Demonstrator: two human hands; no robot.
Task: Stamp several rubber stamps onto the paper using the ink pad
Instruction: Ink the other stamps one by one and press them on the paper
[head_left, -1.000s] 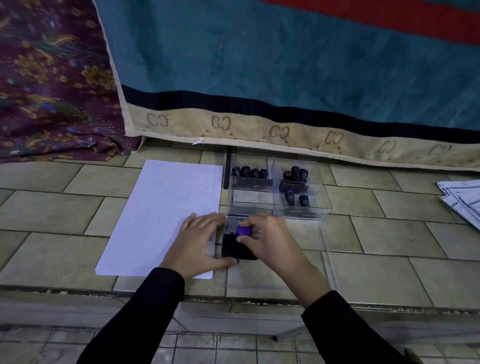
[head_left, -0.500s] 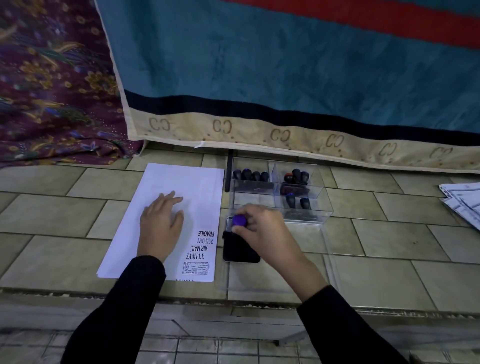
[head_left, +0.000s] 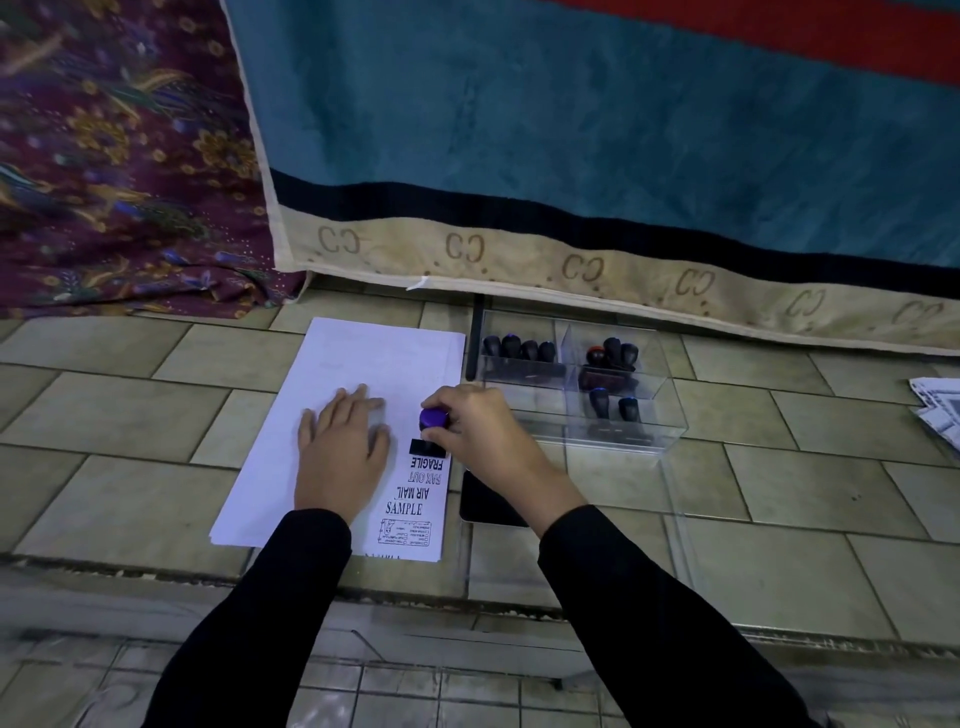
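A white sheet of paper (head_left: 363, 364) lies on the tiled ledge. Its right margin carries several black prints reading FRAGILE, FAX OUT, AIR MAIL, SAMPLE and a boxed form. My left hand (head_left: 340, 447) rests flat on the sheet with fingers spread. My right hand (head_left: 488, 436) grips a purple-topped rubber stamp (head_left: 432, 418), whose black base sits on the paper just above the FRAGILE print. The black ink pad (head_left: 488, 506) lies right of the paper, mostly hidden under my right wrist.
A clear plastic organiser (head_left: 644, 415) behind the ink pad holds several black-handled stamps (head_left: 519, 349). A clear lid (head_left: 675, 519) lies flat beside the pad. Teal and patterned cloths (head_left: 571, 156) hang at the back. Loose papers (head_left: 937, 410) lie at the far right. The ledge drops off near me.
My left hand left the ink pad and settled flat on the paper. My right hand carried the purple stamp from the pad leftward onto the sheet's right margin.
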